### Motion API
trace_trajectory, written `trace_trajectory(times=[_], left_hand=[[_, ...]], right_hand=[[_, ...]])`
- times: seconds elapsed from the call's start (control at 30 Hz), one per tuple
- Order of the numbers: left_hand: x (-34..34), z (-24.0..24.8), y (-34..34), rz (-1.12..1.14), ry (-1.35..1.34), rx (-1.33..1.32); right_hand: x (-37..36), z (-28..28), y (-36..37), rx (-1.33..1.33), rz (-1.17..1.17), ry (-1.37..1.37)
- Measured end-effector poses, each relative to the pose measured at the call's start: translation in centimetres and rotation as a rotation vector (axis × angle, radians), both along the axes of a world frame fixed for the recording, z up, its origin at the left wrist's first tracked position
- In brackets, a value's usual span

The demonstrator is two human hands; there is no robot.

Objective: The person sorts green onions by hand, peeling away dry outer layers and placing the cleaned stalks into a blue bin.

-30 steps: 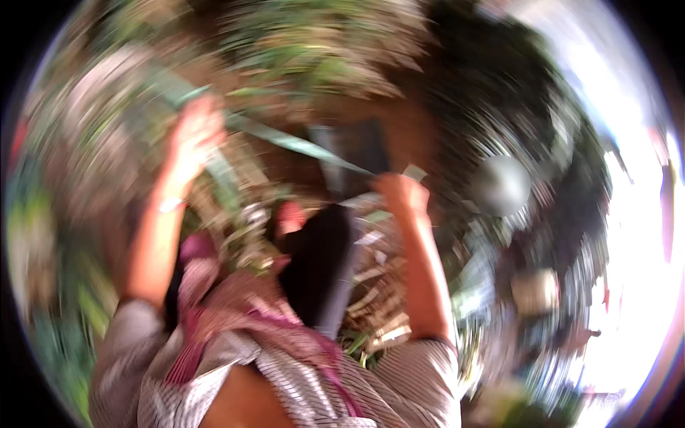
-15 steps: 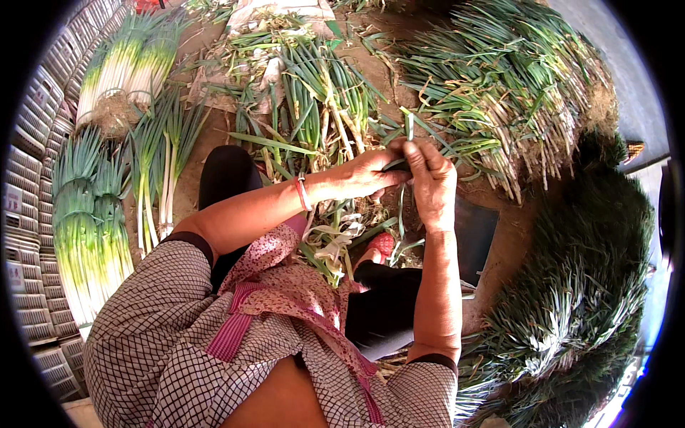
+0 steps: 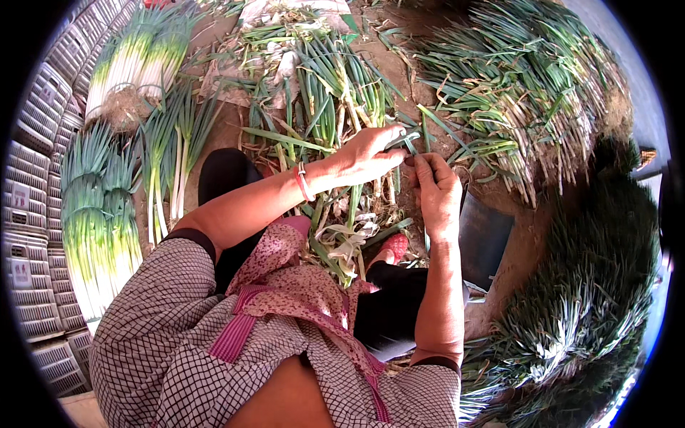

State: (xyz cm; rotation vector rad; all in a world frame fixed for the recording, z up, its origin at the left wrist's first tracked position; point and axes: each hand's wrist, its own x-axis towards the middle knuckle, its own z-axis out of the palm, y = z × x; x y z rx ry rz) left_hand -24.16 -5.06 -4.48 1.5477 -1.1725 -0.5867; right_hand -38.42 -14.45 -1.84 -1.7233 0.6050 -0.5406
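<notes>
In front of my lap, my left hand (image 3: 369, 155) has its fingers closed round a green onion leaf (image 3: 408, 140), which sticks out past the fingertips. Just right of it and a little nearer, my right hand (image 3: 437, 194) pinches the lower part of the same narrow strip. Its thumb and forefinger are pressed together. Beneath and beyond my hands lies a loose pile of green onions (image 3: 321, 93), with pale peeled leaves (image 3: 349, 239) nearer to my feet.
Trimmed onion bundles (image 3: 103, 228) with white stalks lie at left, beside stacked plastic crates (image 3: 32, 214). A large heap of untrimmed onions (image 3: 528, 93) fills the far right. More dark green leaves (image 3: 571, 307) are piled at near right. A dark flat panel (image 3: 485, 239) lies beside my right forearm.
My hands have drawn slightly apart: the left has gone farther from me, the right nearer. The leaf now slants between them. The whole view has shifted a little.
</notes>
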Motion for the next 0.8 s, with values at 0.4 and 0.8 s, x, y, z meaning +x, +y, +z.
trace_trajectory(times=[0.4, 0.8], left_hand=[[-3.3, 0.8, -0.7, 0.0, -0.495, 0.037], [-4.6, 2.9, 0.8, -0.315, 1.303, 0.274]], right_hand=[[0.1, 0.3, -0.4, -0.606, -0.166, -0.149], [-0.8, 0.5, -0.3, -0.508, -0.195, -0.346]])
